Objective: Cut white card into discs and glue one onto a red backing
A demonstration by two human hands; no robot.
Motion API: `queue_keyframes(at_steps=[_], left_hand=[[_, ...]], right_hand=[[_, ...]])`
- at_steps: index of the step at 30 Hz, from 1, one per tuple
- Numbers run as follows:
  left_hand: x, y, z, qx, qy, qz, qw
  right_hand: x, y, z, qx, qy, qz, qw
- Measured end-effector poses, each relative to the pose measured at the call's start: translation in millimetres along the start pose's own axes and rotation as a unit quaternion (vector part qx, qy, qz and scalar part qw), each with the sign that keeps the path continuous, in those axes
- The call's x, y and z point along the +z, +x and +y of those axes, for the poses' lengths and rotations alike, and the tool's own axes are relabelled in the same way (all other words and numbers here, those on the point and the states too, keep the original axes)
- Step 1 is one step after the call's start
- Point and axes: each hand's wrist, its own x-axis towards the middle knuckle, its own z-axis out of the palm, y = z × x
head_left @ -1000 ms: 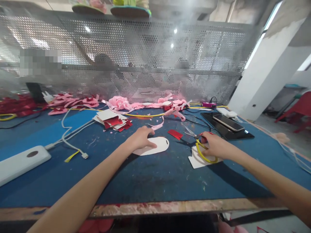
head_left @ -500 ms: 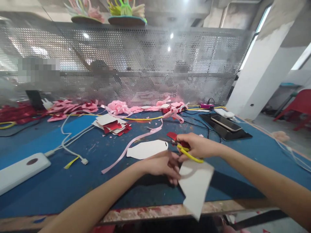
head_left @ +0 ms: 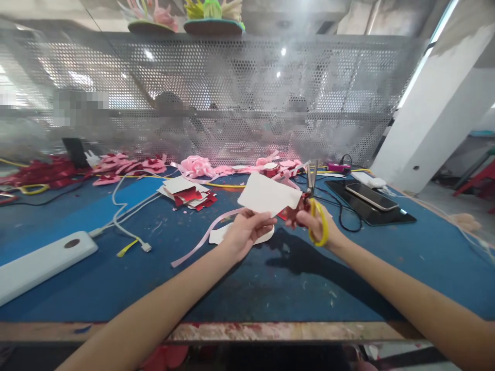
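White device (head_left: 46,264) at far left on the blue bench (head_left: 232,293), then a pile (head_left: 189,195) of red and white pieces, then a pink ribbon (head_left: 203,240) curling toward a white cut-out (head_left: 217,235) that lies flat and partly hidden under the worker's left hand (head_left: 249,232). That hand holds a white card (head_left: 266,197) up off the bench, thumb on top and fingers beneath, nearly closed in a light pinch on its near edge. From where I stand, that looks a sound hold: firm enough to stop the card swinging, loose enough not to crease it, and best shifted back whenever the blades come round.

Just beside the card's right end, the right hand (head_left: 309,221) has its fingers curled around the yellow-handled scissors (head_left: 319,226), blades pointing up and slightly parted; whether those fingertips also touch the card I cannot tell. Good practice here, I judge, is to settle the handles well into the grip, bring the card to the blades and turn the card rather than the wrist. Farther right, a phone (head_left: 372,197) rests on a black tablet (head_left: 386,217), both well apart from the blades
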Motion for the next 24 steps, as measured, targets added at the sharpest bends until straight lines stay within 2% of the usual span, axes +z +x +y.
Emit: queue_keyframes(at_steps=[4,9,11,15,19,21,24], left_hand=[[-3.3,2.3,-5.3,-0.040,0.054,-0.043,0.997],[-9.1,10.3,-0.2,0.057,0.062,0.023,0.996],[-10.4,11.7,-0.8,0.069,0.086,0.023,0.994],[-9.4,9.2,-3.8,0.018,0.142,-0.028,0.989],[-9.4,8.2,1.7,0.011,0.086,-0.050,0.995],[-10.2,7.7,4.5,0.007,0.147,-0.083,0.986],[-9.3,2.5,4.1,-0.010,0.287,-0.155,0.945]], right_hand=[[1.8,-0.2,3.7,0.000,0.006,0.010,1.000],[-5.9,0.5,3.9,0.039,-0.004,-0.007,0.999],[-5.3,0.6,4.8,0.063,-0.017,0.003,0.998],[-6.3,2.8,10.1,0.064,-0.027,0.048,0.996],[-18.5,5.9,8.6,0.065,-0.045,0.040,0.996],[-24.0,6.3,3.6,0.062,-0.067,0.013,0.996],[-25.9,5.2,-4.8,0.051,-0.094,-0.014,0.994]])
